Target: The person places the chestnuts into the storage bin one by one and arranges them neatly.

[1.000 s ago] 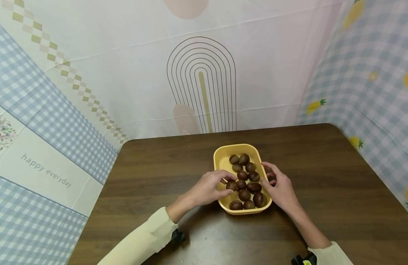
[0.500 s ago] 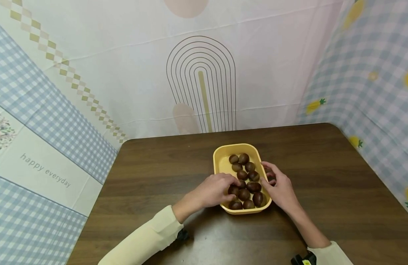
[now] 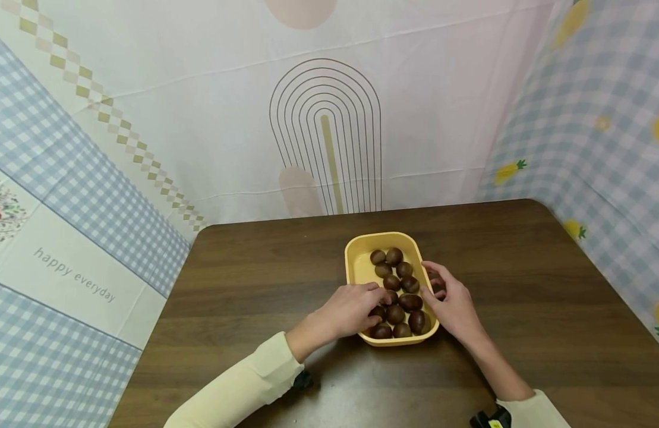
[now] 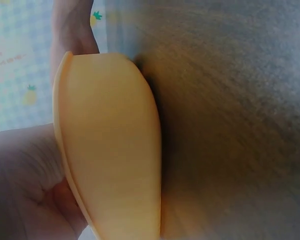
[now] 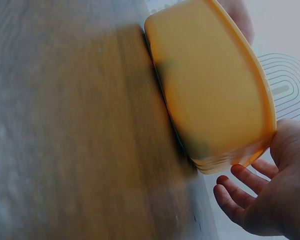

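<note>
A yellow rectangular box (image 3: 362, 267) with rounded corners stands on the table, holding several brown chestnuts (image 3: 411, 302). My left hand (image 3: 355, 308) reaches over its left rim with bent fingers. Between thumb and fingers it has a chestnut (image 3: 379, 312) near the front left, partly hidden by the hand; the index finger lies over a neighbouring one. At the right side my right hand (image 3: 453, 304) holds the box, thumb at the rim and fingers along the outer wall. The right wrist view shows those fingers (image 5: 250, 179) loosely bent by the ridged corner. In the left wrist view the box wall (image 4: 110, 140) hides the chestnuts.
The brown wooden table (image 3: 265, 255) extends around the box on all sides. Behind it hangs a pale patterned cloth (image 3: 211, 119), with blue checked cloth (image 3: 586, 137) at the right and more at the left. Both wrists carry small black devices (image 3: 489, 419).
My left hand has shifted slightly right and toward me within the box, and the front-left chestnut has slid nearer the front. The right hand and box stay in place.
</note>
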Action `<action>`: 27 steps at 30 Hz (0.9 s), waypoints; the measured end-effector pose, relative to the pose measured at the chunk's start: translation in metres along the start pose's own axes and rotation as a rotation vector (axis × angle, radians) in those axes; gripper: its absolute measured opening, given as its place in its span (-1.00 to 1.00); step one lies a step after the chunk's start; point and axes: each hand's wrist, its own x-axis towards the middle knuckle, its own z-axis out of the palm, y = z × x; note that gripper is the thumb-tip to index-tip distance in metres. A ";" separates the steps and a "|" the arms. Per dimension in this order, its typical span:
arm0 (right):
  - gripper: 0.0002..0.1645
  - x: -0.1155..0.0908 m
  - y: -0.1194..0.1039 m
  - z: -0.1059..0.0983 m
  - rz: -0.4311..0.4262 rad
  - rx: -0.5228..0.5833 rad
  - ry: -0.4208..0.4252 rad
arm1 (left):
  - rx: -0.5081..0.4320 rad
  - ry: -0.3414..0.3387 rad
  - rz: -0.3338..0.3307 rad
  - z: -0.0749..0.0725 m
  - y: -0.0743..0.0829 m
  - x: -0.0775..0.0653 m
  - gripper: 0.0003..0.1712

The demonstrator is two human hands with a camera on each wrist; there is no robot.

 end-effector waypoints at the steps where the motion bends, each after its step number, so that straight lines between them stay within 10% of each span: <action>1: -0.40 0.000 0.000 0.000 0.000 -0.001 0.000 | -0.010 0.004 0.003 0.000 0.000 0.000 -0.67; 14: -0.40 0.003 0.003 -0.001 0.000 0.000 -0.009 | -0.073 0.090 0.037 0.003 -0.009 -0.002 -0.73; 27: -0.34 0.001 0.006 -0.003 -0.063 -0.002 0.037 | -0.094 0.153 -0.046 -0.006 -0.049 -0.036 -0.26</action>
